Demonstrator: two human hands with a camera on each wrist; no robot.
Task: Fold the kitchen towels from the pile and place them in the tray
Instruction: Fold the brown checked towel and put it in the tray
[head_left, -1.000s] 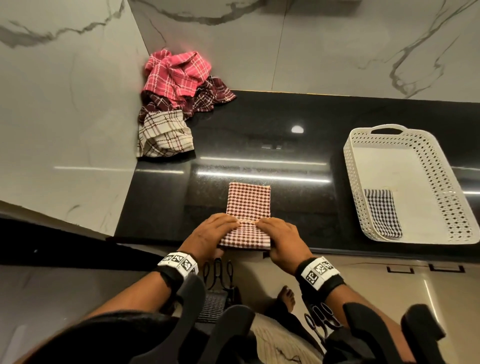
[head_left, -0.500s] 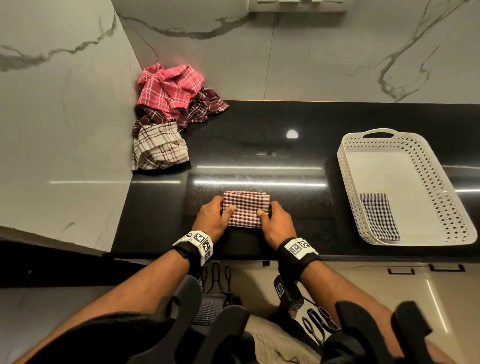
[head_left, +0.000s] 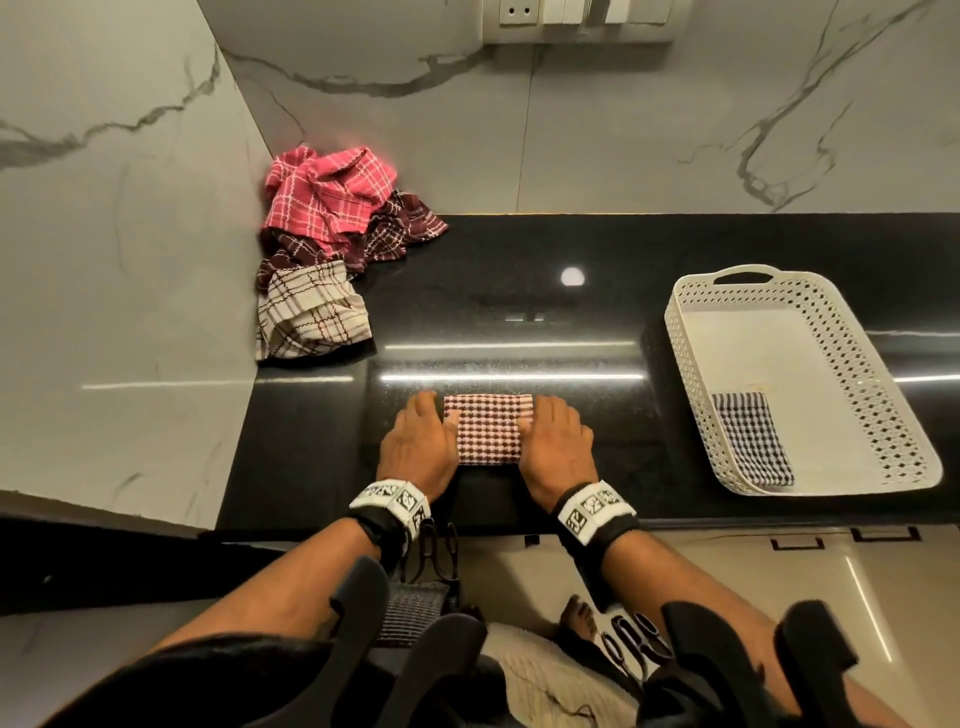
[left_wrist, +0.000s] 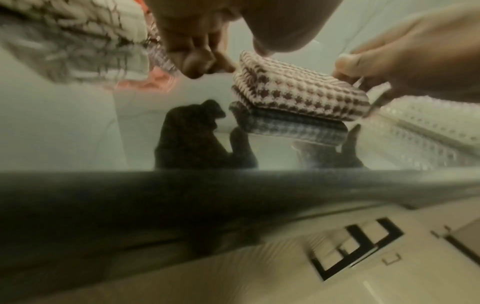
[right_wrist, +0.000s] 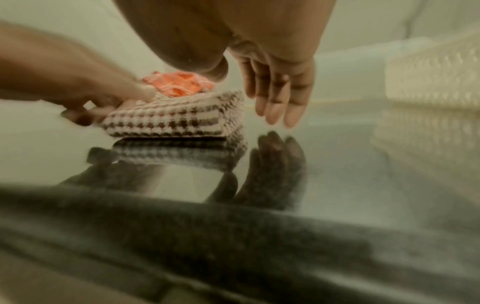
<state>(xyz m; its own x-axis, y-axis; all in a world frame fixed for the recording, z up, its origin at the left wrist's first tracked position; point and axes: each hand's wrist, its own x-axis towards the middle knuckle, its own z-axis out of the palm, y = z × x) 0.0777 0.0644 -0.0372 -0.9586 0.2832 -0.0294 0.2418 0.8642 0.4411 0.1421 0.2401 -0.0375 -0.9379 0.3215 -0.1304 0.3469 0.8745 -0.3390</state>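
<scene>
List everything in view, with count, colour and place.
Folded towel: one, maroon-and-white check, counter front, between the hands.
Towel pile: pink, maroon and cream pieces, far left corner.
Tray: one, white, perforated, right on the counter.
Towel in tray: one, dark check, near left corner.
Counter: black, glossy.
Wall sockets: white, top.
Left hand: thumb on the folded towel's left edge.
Right hand: at its right edge.

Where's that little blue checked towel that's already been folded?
In the head view, the blue checked towel lies in the near left corner of the white tray, on the right side of the black counter, right of the hands.
</scene>
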